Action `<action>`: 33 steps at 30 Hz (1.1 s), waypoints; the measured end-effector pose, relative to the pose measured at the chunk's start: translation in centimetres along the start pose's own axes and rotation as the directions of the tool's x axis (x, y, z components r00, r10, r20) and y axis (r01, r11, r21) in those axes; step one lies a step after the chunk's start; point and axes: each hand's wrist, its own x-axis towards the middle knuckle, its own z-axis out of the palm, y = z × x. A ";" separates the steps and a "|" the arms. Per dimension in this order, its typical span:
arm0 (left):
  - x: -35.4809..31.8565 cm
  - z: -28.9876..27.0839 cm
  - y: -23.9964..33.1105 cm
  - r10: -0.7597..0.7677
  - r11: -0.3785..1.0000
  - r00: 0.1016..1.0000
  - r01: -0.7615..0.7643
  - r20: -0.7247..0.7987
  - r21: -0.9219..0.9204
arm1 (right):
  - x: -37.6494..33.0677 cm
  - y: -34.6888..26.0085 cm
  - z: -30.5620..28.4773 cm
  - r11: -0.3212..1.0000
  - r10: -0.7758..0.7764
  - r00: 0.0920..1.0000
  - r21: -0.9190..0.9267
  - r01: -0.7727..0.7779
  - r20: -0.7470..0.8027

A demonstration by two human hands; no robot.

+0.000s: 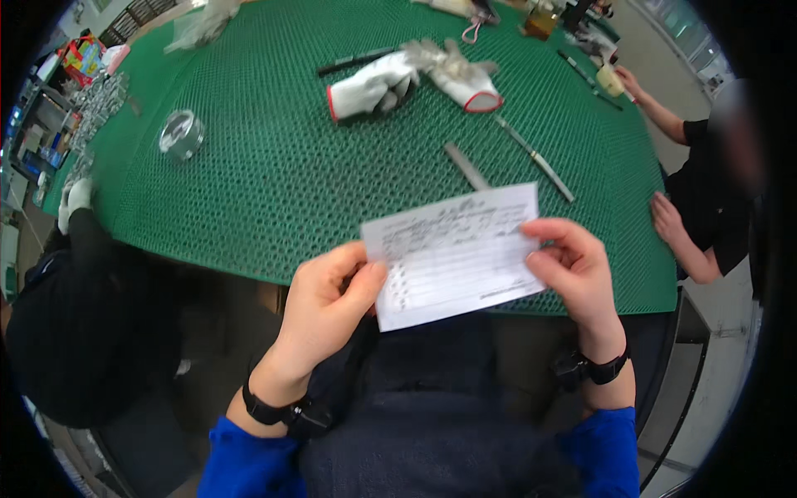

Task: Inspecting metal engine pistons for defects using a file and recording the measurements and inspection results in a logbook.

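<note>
A white sheet of paper (452,259) is held up in front of the person's body, over the near edge of a green table (249,212), with printed lines and some handwriting on its face (too blurred to read). The left hand (330,300) pinches its left edge, thumb on the front and fingers curled behind, while the right hand (577,270) pinches the right edge between thumb and fingers; the two hands are apart, with the sheet spanning the gap between them. The sheet slants, its right side higher than its left. Each wrist wears a black strap (610,369), and the sleeves (249,456) are blue. Just beyond the sheet's top edge lies a flat metal strip (465,164), its near end meeting the paper in this view, and to the right of that lies a thin pen-like stick (538,161). Farther back rest two white gloves, the left one (369,90) and the right one (461,81) both with red cuffs, beside a black pen (357,61). A round silvery container (182,135) sits toward the left. A co-worker in black (710,187) is at the right side, and another in dark clothing (91,324) is at the left.
</note>
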 end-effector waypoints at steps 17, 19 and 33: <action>3.4 -10.1 -4.1 0.083 0.933 0.920 -0.207 -0.382 -0.295 | 11.9 -20.9 -17.3 0.457 -0.324 0.906 -0.884 -0.101 -0.272; 3.1 -11.2 -4.2 0.104 0.940 0.896 -0.230 -0.432 -0.251 | 14.8 -19.8 -17.8 0.408 -0.161 0.965 -0.904 -0.127 -0.208; 3.7 -15.1 -7.7 0.114 0.970 0.821 -0.213 -0.560 -0.115 | 36.0 -17.1 -16.9 0.252 -0.060 0.992 -0.963 -0.093 -0.112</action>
